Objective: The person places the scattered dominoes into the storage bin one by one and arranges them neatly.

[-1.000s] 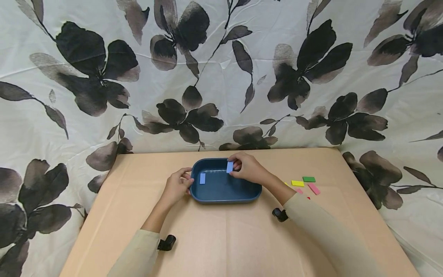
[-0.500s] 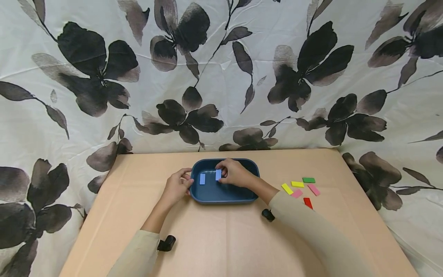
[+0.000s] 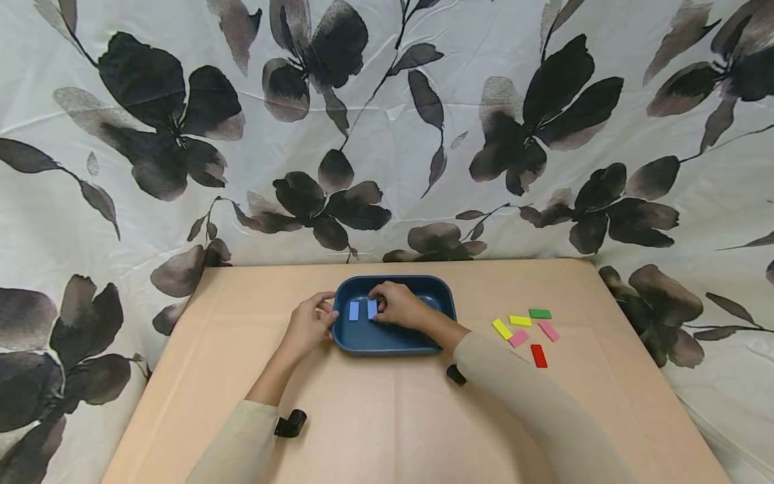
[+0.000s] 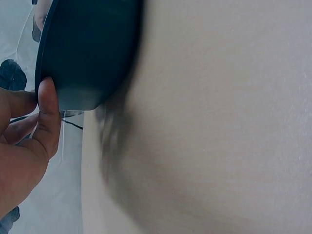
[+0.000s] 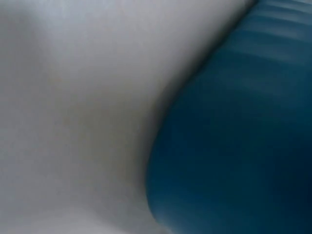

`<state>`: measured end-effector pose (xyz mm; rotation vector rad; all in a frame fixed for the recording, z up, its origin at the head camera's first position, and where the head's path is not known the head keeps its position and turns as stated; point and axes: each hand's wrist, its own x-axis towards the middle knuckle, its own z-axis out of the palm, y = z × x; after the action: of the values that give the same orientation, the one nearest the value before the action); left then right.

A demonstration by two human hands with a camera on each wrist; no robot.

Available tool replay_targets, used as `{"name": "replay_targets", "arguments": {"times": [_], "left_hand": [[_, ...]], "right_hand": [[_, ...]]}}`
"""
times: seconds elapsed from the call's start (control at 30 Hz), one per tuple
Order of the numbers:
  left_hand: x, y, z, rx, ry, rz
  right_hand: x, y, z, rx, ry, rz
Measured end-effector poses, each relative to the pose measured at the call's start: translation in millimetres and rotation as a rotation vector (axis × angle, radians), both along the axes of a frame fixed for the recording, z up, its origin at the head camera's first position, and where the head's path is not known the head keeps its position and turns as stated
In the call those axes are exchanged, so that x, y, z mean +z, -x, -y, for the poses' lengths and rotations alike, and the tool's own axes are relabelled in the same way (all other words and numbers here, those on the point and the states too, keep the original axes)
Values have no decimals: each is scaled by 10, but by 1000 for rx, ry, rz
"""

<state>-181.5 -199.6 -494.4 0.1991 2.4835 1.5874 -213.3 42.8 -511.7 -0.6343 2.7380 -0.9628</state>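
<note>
A dark blue rounded tray (image 3: 417,344) stands near the back of the table. My left hand (image 3: 307,326) pinches its left rim between thumb and fingers; the left wrist view shows the thumb (image 4: 48,97) on the outer wall. Inside, a light blue rectangular tile (image 3: 353,311) lies toward the left end. Just right of it, my right hand (image 3: 399,308) reaches over the tray and pinches a second light blue tile (image 3: 372,309), upright in line with the first and a small gap apart. Only the tray's outer wall (image 5: 234,136) shows in the right wrist view.
Right of the tray, several small tiles lie loose on the table (image 3: 387,417): yellow tiles (image 3: 520,320), pink tiles (image 3: 548,330), a green tile (image 3: 540,314) and a red tile (image 3: 539,356). A flower-printed cloth (image 3: 411,154) hangs behind the table.
My right hand has moved left and slightly down inside the tray, bringing the second light blue tile close to the first. My left hand stays on the rim.
</note>
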Motion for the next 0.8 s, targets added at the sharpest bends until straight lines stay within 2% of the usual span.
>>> {"name": "replay_targets", "arguments": {"times": [0.4,0.8], "left_hand": [[-5,10,19,-9,2,1],[21,-14,54,-25,5,12]], "right_hand": [[-67,-4,160,-31,-7,7],[-107,-53,240,-23,5,-75]]}}
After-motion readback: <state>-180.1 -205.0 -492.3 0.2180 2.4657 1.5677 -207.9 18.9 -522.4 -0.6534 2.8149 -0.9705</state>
